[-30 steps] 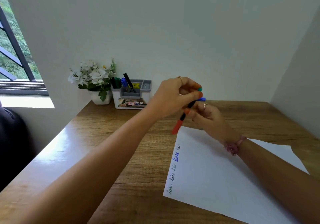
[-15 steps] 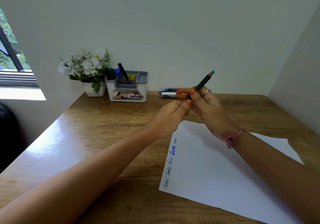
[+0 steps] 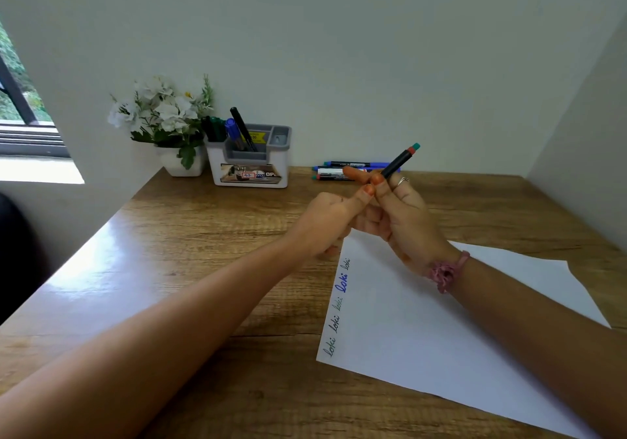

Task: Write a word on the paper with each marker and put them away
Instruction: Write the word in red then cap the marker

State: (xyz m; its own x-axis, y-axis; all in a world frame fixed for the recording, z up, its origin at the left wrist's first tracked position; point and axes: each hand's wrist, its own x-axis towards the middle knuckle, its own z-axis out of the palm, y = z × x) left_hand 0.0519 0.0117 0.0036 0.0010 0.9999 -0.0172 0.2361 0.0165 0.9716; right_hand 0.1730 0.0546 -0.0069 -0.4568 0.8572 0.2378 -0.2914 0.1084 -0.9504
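Marker held above the paper in both hands

Your right hand [image 3: 403,221] grips a black marker [image 3: 398,162] between thumb and fingers, its teal-tipped end tilted up and away from you toward the wall. Your left hand [image 3: 325,225] sits right against the right one, fingers curled, thumb up by the marker's lower end; what it holds, if anything, you cannot tell from this view. Both hands hover over the far corner of the white paper [image 3: 424,337], which lies on the wooden desk [image 3: 203,235] with a column of handwritten words [image 3: 339,306] down its left edge. Behind your hands, three more markers [image 3: 334,169] lie flat on the desk by the wall. To their left stands a white and grey organizer [image 3: 251,157] with pens upright in it, just beside a pot of white flowers [image 3: 166,116].
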